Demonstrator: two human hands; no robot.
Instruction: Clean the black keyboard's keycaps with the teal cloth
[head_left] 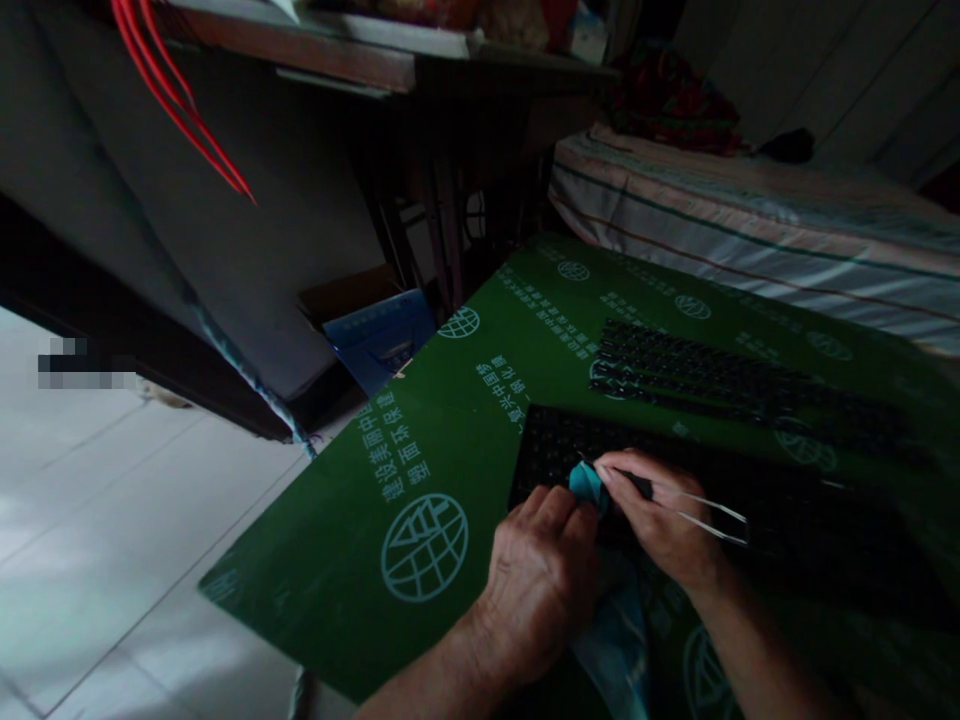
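Observation:
A black keyboard point(540, 440) lies on the green board, its front partly hidden by my hands. My left hand point(544, 575) is closed on a blue cloth point(619, 640) at the keyboard's left part; a bunched bit of the cloth pokes up by the fingertips, and the rest hangs down below the hand. Pinched in my right hand point(664, 510) is a wire keycap puller point(720, 520) with a dark handle. Its two wire prongs point to the right, away from the cloth, and the handle end meets the bunched cloth. Behind the keyboard, loose black keycaps point(675, 365) lie in several rows.
The green board point(330, 560) with pale printing serves as the work surface. A dark table point(390, 75) stands beyond it, with red cords point(187, 110) hanging off. A blue box point(382, 335) sits below at the left. A bed point(750, 220) borders the far right.

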